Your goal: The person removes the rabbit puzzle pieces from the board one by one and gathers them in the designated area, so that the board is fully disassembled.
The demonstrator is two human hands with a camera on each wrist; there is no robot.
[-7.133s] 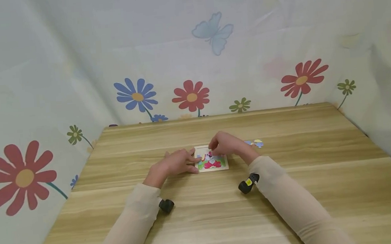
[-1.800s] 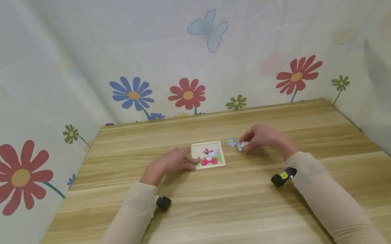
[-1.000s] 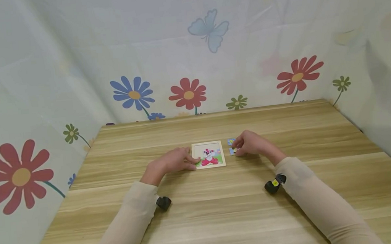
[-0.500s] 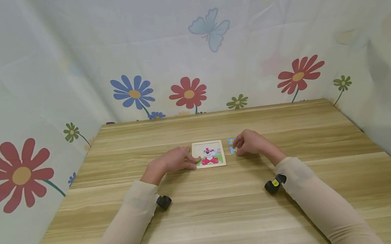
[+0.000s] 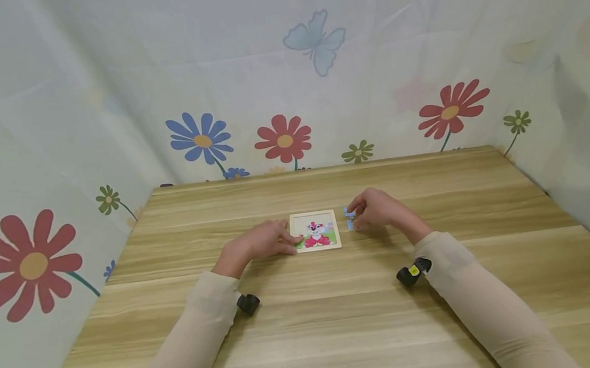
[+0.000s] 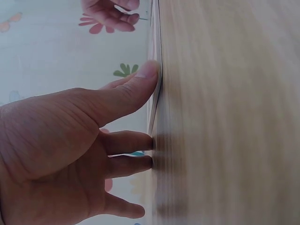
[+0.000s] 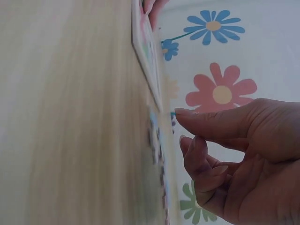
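A square wooden puzzle tray (image 5: 337, 230) with a pale rim lies on the table, and a red-and-white cartoon animal picture (image 5: 317, 239) fills its lower part. My left hand (image 5: 260, 241) rests at the tray's left side, thumb against the near edge and one finger reaching over the rim. To the tray's right lie blue puzzle pieces (image 5: 350, 225), partly covered by my right hand (image 5: 377, 207). In the right wrist view these loose pieces (image 7: 161, 157) lie flat beside the tray. Thumb and fingertips hover just above them, apart, with nothing visible between.
The wood-grain table (image 5: 306, 322) extends around the tray on all sides. Behind it hangs a pale curtain (image 5: 244, 66) printed with flowers and a butterfly. A black wrist camera (image 5: 249, 304) sits under the left cuff, another (image 5: 411, 273) under the right.
My right hand left the tray for the loose pieces, drew one left beside another, and has now risen slightly off them. My left hand has stayed at the tray's left side.
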